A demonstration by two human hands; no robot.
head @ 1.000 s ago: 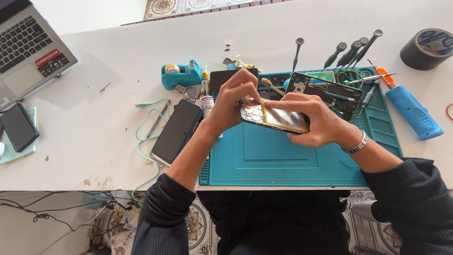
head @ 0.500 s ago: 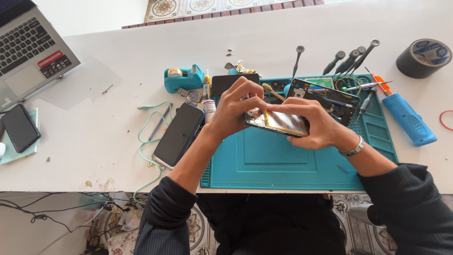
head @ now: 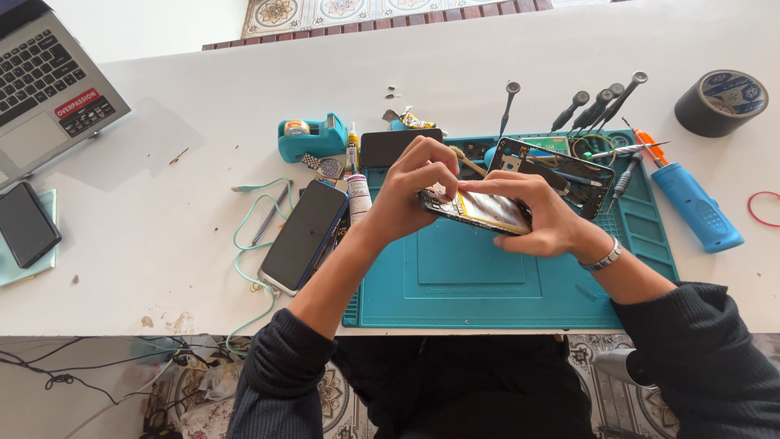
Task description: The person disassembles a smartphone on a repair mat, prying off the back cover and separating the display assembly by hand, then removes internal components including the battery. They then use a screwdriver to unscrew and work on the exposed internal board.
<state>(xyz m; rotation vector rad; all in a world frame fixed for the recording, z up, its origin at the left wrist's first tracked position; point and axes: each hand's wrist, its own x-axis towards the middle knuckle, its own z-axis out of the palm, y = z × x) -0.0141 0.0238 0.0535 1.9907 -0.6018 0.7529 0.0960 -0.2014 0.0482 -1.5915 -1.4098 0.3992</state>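
An opened smartphone [head: 479, 211] — back cover off, battery exposed — is held above the teal repair mat [head: 504, 276], cradled by the right hand [head: 544, 219]; its top edge is pinched by the left hand [head: 410, 191]. Reassembly apparently remains.

A work mat [head: 520, 284] lies on the desk [head: 195, 122], with a smartphone [head: 303, 236] just left of it. A laptop [head: 49, 97] sits far left, a tape roll [head: 721, 102] far right. Screwdrivers [head: 597, 106] lie behind the mat.
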